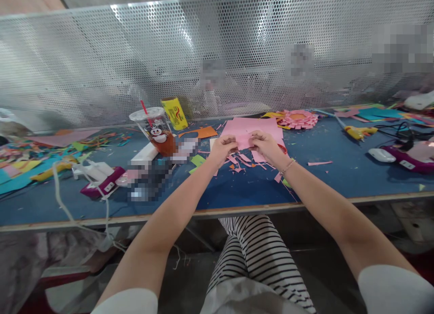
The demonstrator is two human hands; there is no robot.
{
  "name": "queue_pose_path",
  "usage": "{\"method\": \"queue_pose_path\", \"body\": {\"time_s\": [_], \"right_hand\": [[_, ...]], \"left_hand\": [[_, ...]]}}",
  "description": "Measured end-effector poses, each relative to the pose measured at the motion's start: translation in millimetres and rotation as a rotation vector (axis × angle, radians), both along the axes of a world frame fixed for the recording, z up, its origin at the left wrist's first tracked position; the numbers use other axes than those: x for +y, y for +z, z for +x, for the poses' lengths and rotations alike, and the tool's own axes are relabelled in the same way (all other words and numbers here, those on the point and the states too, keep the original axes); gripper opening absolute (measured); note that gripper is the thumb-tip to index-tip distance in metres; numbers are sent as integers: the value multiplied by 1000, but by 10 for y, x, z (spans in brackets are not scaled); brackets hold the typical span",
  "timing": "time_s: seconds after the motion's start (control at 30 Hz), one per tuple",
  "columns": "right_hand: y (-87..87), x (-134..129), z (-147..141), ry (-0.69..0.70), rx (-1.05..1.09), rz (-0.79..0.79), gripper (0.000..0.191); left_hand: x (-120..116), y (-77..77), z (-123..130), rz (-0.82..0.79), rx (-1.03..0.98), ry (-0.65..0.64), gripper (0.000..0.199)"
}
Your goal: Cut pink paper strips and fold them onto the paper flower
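Note:
Between my two hands is a small piece of pink paper (242, 141), pinched at its left edge by my left hand (224, 150) and at its right edge by my right hand (263, 144). The fingers of both hands are closed on it. Behind it a larger pink sheet (264, 126) lies on the blue table. Pink paper scraps (239, 162) are scattered below my hands. Something red (282, 149), partly hidden by my right hand, lies beside my right wrist; its kind does not show. Green paper bits (197, 161) rest left of my left hand.
A plastic cup of brown drink (162, 135) stands at left, near a yellow box (175, 113). Purple power strips (101, 183) with cords lie on both sides. A yellow glue gun (359, 132) and a fringed pink paper flower (300, 119) are at right. A perforated metal screen (237, 42) borders the back.

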State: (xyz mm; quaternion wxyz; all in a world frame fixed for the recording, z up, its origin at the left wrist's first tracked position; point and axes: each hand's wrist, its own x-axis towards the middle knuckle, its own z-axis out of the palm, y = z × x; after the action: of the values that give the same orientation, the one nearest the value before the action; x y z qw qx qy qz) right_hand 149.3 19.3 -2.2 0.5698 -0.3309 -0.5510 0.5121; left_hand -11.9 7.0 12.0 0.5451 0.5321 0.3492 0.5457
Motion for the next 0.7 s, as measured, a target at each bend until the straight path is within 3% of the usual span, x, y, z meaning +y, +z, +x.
{"method": "queue_pose_path", "body": {"time_s": [0.23,0.47,0.7], "right_hand": [[-24,2,7,21,-97,91,21],[2,-50,-4,66,-80,90,14],[-25,-12,-12,47,-95,77,19]], "left_hand": [[58,-69,-9,23,32,0,22],[21,-42,-9,11,-2,-83,15],[11,-42,1,1,-12,-22,14]]}}
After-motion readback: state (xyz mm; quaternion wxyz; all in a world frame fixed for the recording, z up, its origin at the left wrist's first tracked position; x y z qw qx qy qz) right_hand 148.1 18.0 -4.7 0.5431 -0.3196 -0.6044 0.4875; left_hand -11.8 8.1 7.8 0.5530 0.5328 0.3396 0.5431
